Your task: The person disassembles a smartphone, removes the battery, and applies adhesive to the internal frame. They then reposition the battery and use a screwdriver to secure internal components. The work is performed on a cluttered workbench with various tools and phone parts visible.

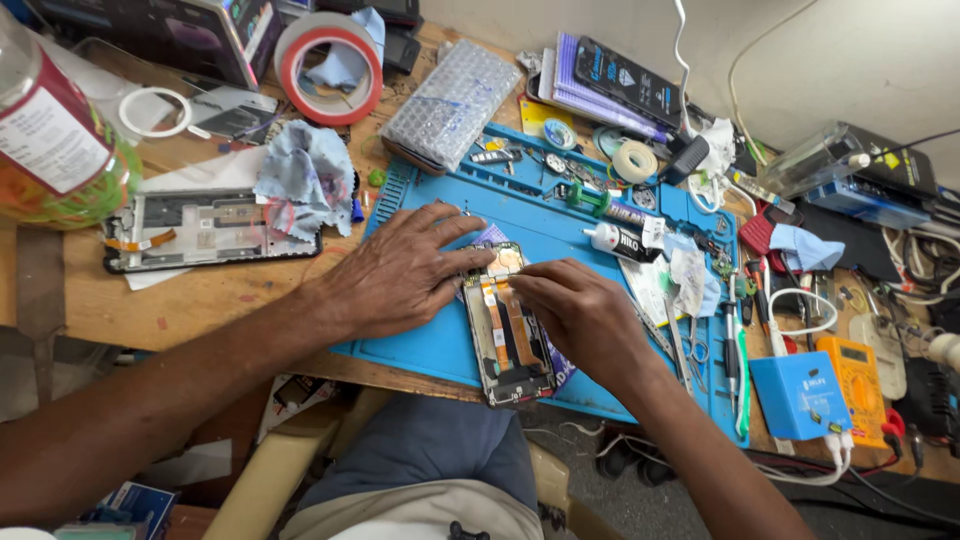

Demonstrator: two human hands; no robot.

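An opened phone [508,338] with orange flex cables lies face down on a blue work mat [560,225], its lower end past the mat's near edge. My left hand [400,272] lies flat on the mat, fingers spread, pressing the phone's upper left side. My right hand [580,310] rests over the phone's right side, with its fingertips pinched at the top of the board near a copper-coloured part. Whether a small piece sits between those fingertips cannot be told.
A bare phone frame [200,230] and a blue-grey cloth [310,175] lie to the left. A red-rimmed tape roll [328,68] and bubble-wrapped packet [450,100] sit behind. Glue tubes [615,225], tweezers [680,345], a blue box [800,395] and orange meter [858,385] crowd the right.
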